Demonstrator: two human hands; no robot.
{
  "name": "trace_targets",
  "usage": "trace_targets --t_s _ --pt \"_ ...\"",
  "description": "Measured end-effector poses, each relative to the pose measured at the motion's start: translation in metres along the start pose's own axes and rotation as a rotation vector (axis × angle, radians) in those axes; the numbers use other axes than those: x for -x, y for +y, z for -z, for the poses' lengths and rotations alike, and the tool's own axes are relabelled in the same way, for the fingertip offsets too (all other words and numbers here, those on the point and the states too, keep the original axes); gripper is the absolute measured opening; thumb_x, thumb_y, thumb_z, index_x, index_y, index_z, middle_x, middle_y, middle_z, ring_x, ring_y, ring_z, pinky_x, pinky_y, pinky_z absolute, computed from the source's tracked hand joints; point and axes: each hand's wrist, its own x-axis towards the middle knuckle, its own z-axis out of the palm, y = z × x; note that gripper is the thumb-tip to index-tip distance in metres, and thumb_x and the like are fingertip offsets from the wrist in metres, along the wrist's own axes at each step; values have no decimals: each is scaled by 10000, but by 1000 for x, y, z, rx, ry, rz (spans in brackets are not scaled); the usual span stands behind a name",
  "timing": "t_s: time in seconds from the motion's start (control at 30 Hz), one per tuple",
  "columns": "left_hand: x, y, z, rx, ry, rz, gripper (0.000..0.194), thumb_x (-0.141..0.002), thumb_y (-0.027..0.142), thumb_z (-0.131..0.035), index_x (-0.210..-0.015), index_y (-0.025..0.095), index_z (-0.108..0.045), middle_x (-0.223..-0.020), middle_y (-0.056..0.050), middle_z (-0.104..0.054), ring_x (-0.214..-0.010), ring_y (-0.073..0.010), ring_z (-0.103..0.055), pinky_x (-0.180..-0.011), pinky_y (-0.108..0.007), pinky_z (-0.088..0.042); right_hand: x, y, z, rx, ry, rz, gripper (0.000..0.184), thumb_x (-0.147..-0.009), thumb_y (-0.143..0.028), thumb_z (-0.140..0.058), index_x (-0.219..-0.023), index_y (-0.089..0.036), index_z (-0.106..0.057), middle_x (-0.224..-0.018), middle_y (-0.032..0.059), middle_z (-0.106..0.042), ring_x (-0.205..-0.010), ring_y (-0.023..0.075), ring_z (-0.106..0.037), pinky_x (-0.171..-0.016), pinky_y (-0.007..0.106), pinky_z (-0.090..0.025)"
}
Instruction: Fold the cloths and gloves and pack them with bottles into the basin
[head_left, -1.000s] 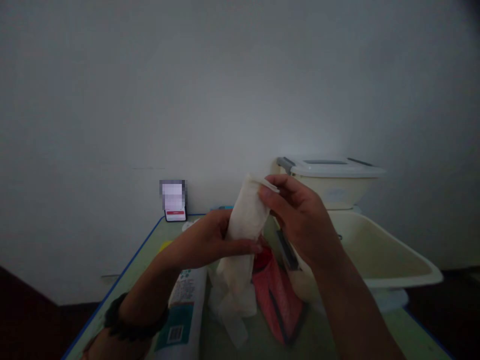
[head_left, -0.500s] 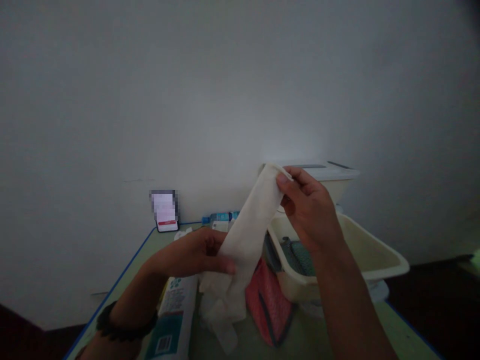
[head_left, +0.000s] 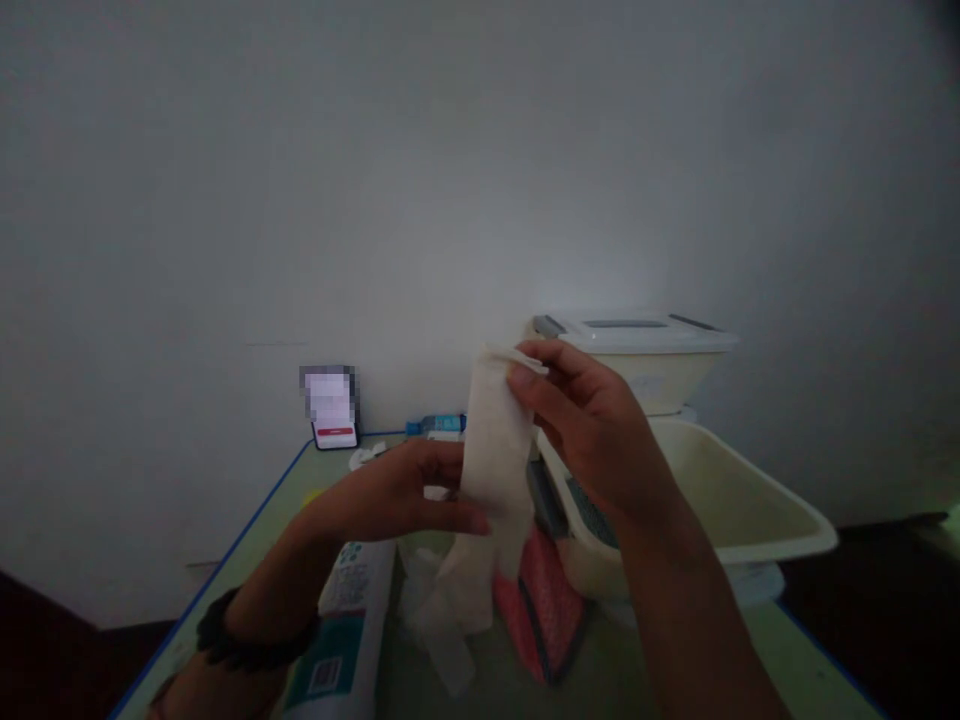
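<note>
A long white cloth strip hangs between my hands above a green table. My right hand pinches its top end at about chest height. Lower down, my left hand grips the strip's middle, with a dark band on that wrist. The strip's loose lower end lies crumpled on the table. Beneath my hands lie a red mesh pouch and a white-and-teal wrapped pack.
A cream plastic tub stands at the right, with a lidded cream container behind it. A small phone-like screen leans on the white wall at the back left. A blue-labelled bottle lies by the wall. The table has a blue edge.
My right hand has come down and left with the strip's top end, so the strip hangs steeper. My left hand shifted slightly right along it.
</note>
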Motion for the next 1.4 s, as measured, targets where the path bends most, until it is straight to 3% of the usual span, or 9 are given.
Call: trace_targets --t_s 0.23,0.37,0.47,0.57,0.73,0.93,1.07,1.2,1.4 --pt "-5 -2 -12 78 17 60 72 -777 230 -674 -830 185 -693 -818 11 -728 -725 -136 -651 -626 -208 -485 1 -1 1 52 -17 26 120 -761 -254 -667 -861 -219 -610 -698 -47 -610 -592 76 -544 -519 172 -445" --pt "-7 -4 -11 -62 35 65 143 -743 293 -708 -768 158 -669 -720 20 -679 -615 -104 -591 -548 -180 -433 1 0 3 93 -53 34 96 -779 -248 -659 -862 -229 -614 -670 -54 -577 -574 72 -510 -500 171 -417" --pt "-6 -7 -10 -156 48 145 259 -775 388 -661 -703 140 -644 -611 19 -625 -518 -95 -544 -471 -179 -391 2 1 2 136 -66 34 94 -790 -270 -659 -868 -238 -618 -635 -56 -537 -555 77 -483 -485 181 -398" --pt "-4 -12 -5 -151 92 193 321 -817 448 -595 -781 135 -652 -668 -12 -660 -559 -127 -589 -505 -208 -435 3 1 1 141 -80 58 86 -792 -266 -665 -865 -250 -622 -649 -56 -550 -569 79 -492 -504 184 -413" --pt "3 -16 12 9 278 193 341 -831 460 -576 -816 135 -681 -761 -38 -710 -643 -140 -626 -605 -234 -469 4 -3 7 213 -147 125 90 -798 -241 -672 -877 -272 -640 -741 -58 -608 -682 75 -557 -618 183 -461" --pt "7 -17 31 190 696 -2 249 -734 326 -657 -878 136 -730 -724 -41 -723 -559 -122 -593 -532 -209 -431 8 -15 12 489 -356 314 98 -818 -166 -644 -897 -224 -648 -908 -15 -666 -886 107 -606 -805 237 -471" --pt "3 -21 32 315 711 -75 237 -744 286 -646 -906 136 -732 -772 -58 -738 -623 -143 -636 -609 -233 -476 9 -17 6 657 -484 395 145 -797 -68 -631 -882 -181 -665 -961 13 -662 -927 99 -609 -845 215 -460" --pt "-1 -15 27 416 719 -107 209 -733 258 -651 -889 151 -739 -837 -58 -749 -720 -167 -671 -649 -231 -499 12 -13 -2 806 -550 324 165 -783 -54 -612 -833 -190 -690 -1160 34 -533 -889 88 -599 -805 212 -473" --pt "5 -3 23 469 794 -117 188 -726 256 -665 -860 144 -734 -836 -65 -756 -721 -173 -685 -641 -233 -515 19 -6 -11 910 -607 94 158 -805 -135 -602 -858 -247 -700 -1259 28 -384 -964 138 -583 -855 302 -491"
